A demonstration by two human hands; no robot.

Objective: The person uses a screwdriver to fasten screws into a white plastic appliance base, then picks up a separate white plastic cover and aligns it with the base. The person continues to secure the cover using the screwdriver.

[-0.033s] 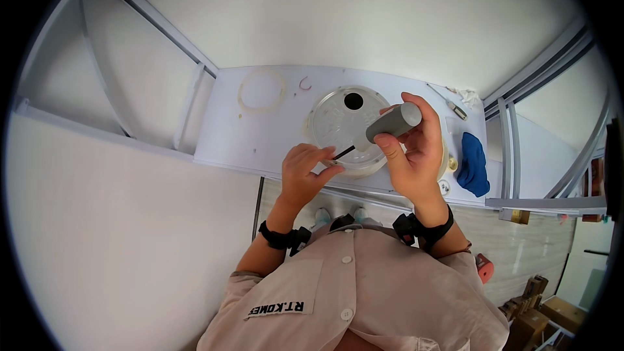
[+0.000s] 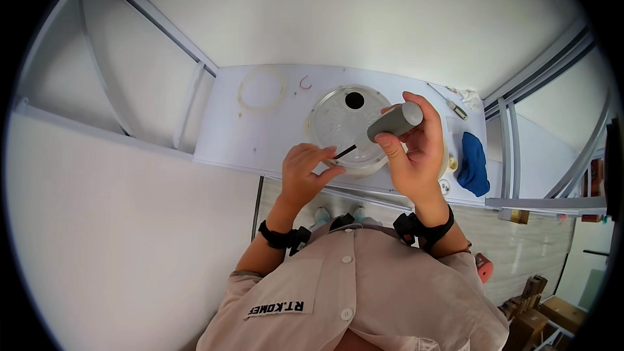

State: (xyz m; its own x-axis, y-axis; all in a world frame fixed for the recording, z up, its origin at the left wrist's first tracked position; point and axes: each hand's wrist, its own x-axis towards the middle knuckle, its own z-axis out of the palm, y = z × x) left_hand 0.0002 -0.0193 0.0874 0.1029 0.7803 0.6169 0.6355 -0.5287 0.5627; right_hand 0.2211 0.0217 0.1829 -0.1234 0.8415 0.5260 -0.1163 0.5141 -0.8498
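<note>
My right hand [image 2: 419, 153] is wrapped round the thick grey handle of a screwdriver [image 2: 394, 123], tilted so its dark shaft runs down to the left. The shaft's tip meets the near-left rim of a round, translucent-silvery cover [image 2: 335, 117] with a dark round hole [image 2: 354, 101] toward its far side. At that rim my left hand [image 2: 308, 168] has thumb and fingers brought together beside the tip. Whatever they pinch is hidden or too small to make out.
On the white table [image 2: 227, 136] lie a pale ring [image 2: 242, 94] and a small red curved piece [image 2: 304, 82] to the left. A second screwdriver [image 2: 455, 107], a crumpled clear plastic piece [image 2: 469, 97] and a blue cloth [image 2: 474, 166] are at the right. Metal frames flank both sides.
</note>
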